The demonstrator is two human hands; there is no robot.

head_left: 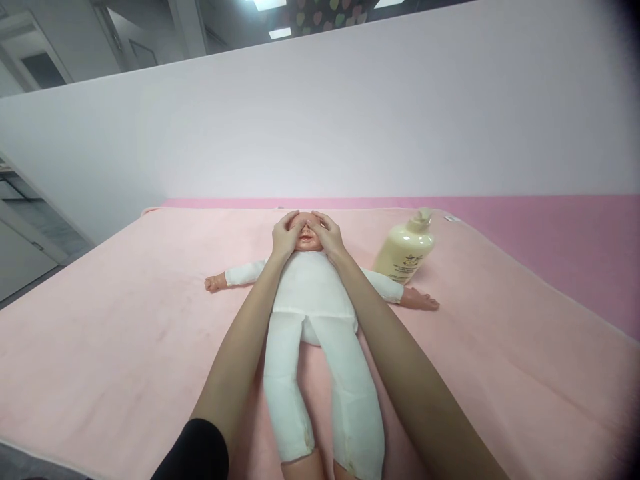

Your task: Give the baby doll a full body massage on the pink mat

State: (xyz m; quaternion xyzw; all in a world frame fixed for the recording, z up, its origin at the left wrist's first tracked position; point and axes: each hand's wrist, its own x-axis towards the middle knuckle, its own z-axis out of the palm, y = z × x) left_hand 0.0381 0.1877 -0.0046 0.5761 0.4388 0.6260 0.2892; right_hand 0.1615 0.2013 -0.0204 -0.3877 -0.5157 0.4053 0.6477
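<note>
A baby doll (314,283) with a white cloth body lies on its back in front of me, arms spread and legs toward me. My left hand (285,236) cups the left side of its head, fingers curved around it and thumb on the face near the nose. On the opposite side my right hand (328,236) holds the head the same way, thumb also by the nose. The doll's mouth and chin show between the hands; its eyes are covered. Both of my forearms run alongside the doll's body.
A pale yellow pump bottle (406,250) stands tilted in view beside the doll's right-hand arm. Beneath everything spreads a pink towel (125,320) on a pink surface (565,247). A white partition (350,120) rises behind, and a door (25,247) shows at far left.
</note>
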